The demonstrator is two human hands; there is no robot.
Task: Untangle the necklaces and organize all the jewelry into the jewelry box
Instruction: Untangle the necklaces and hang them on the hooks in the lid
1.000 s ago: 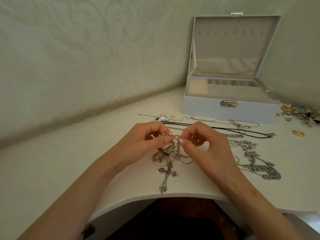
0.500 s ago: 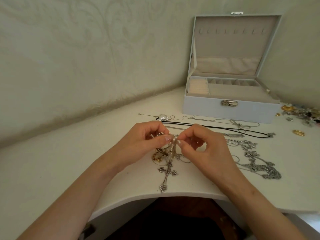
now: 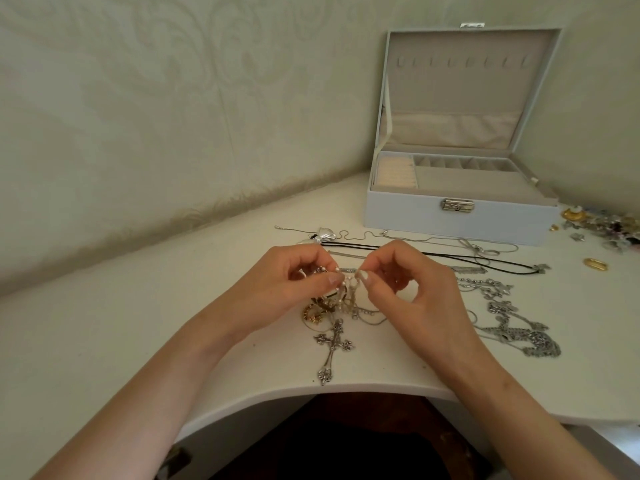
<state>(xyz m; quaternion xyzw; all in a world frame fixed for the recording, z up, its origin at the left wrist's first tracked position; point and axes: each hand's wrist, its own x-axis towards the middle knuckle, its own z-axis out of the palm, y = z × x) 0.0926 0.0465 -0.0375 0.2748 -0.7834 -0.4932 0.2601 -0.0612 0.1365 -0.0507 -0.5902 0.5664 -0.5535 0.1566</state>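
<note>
your white table (image 3: pixel 104 341) with its curved front edge carries an open pale grey jewelry box (image 3: pixel 460 223) at the back right, a black cord necklace (image 3: pixel 450 254) before it, an ornate silver cross pendant (image 3: pixel 333 348) near the front edge, a heavy silver chain necklace (image 3: pixel 519 330) to the right, and a gold oval ring (image 3: pixel 595 264) far right.

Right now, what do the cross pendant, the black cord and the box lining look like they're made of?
Cross pendant: looks like darkened, antiqued silver-tone metal, with an ornate cast outline and dull glints.
Black cord: thin, matte and unlinked, so probably leather or waxed string; too fine to tell.
Jewelry box lining: soft, matte beige-grey, likely velvet or suede-like fabric.
</note>
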